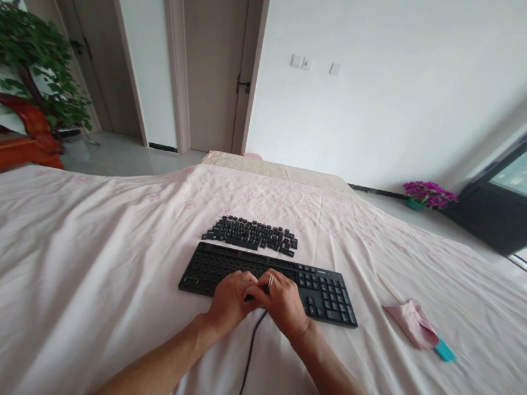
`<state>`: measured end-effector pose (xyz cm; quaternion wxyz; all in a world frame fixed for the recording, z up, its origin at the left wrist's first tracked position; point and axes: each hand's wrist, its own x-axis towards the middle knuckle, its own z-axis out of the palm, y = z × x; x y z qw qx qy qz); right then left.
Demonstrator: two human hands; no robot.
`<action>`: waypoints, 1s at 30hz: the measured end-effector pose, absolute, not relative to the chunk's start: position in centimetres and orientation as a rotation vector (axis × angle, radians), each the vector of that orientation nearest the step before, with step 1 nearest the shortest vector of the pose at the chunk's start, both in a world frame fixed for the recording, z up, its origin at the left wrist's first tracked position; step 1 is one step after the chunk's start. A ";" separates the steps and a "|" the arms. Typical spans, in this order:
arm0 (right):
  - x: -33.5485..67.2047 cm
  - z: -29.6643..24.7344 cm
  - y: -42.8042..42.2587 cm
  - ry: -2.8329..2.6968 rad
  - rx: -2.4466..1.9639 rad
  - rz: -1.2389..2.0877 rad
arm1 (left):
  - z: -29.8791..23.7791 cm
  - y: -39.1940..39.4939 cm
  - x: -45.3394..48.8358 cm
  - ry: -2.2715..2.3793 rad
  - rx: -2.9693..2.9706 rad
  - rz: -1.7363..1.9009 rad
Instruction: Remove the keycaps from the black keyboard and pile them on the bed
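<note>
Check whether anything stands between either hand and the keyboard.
Nothing visible does: the left hand and right hand meet over the keyboard. The loose keycaps lie beyond its far edge; the spot beneath both hands is hidden.

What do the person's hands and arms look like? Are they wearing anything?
Both forearms are bare, with no sleeves or watch showing. The left hand and right hand wear no gloves. A shiny, silvery band, probably a ring, shows on the right.
</note>
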<state>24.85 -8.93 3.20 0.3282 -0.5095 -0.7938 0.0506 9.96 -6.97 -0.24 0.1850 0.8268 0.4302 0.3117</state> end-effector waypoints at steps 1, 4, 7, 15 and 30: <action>24.8 3.1 -8.8 -2.100 -1.303 0.115 | -0.2 -7.1 10.1 1.234 2.336 0.883; 24.8 2.6 -8.6 -2.132 -1.210 0.082 | -0.1 -7.3 10.3 1.247 2.369 0.891; 24.9 1.7 -8.8 -2.155 -1.130 0.039 | 0.0 -7.4 10.3 1.223 2.409 0.897; 25.7 0.4 -8.9 -1.935 -1.145 0.000 | -0.2 -7.6 10.4 1.213 2.410 0.908; 24.5 0.3 -10.3 -2.128 -1.201 -0.169 | -0.3 -7.7 10.0 1.178 2.358 0.869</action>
